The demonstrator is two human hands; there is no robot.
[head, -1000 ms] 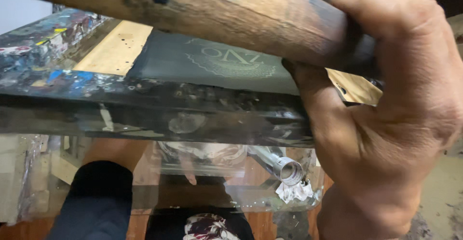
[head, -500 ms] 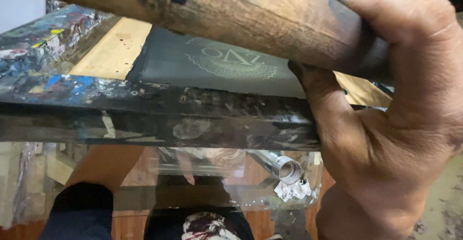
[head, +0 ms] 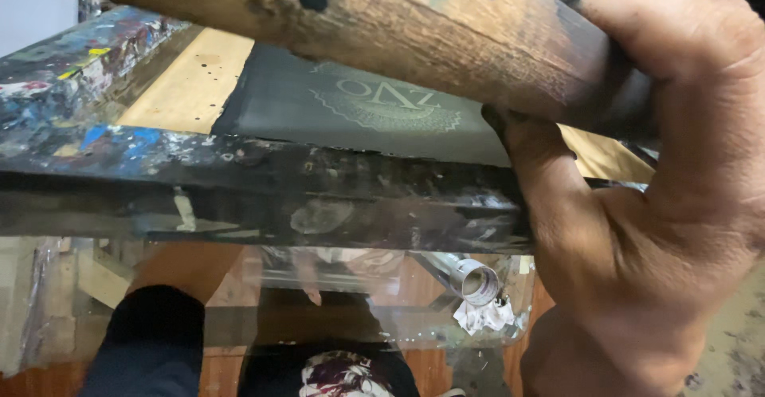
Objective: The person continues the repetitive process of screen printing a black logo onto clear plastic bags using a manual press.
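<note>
Right hand (head: 661,206) grips wooden squeegee handle (head: 382,22) over paint-spattered screen frame (head: 263,198); left forearm (head: 171,285) below frame.

Your right hand (head: 661,206) wraps a worn wooden handle (head: 382,30), its grain rough and stained dark. The screen frame (head: 263,198) below you is crusted with dried, multicoloured paint; its dark mesh (head: 358,114) looks matt and fine. Under it, clear glossy plastic sheeting (head: 382,317) and a dull metal tube (head: 474,280) show.

One wooden handle (head: 414,30), one paint-spattered frame (head: 263,198), two hands, one metal tube (head: 474,280).
</note>
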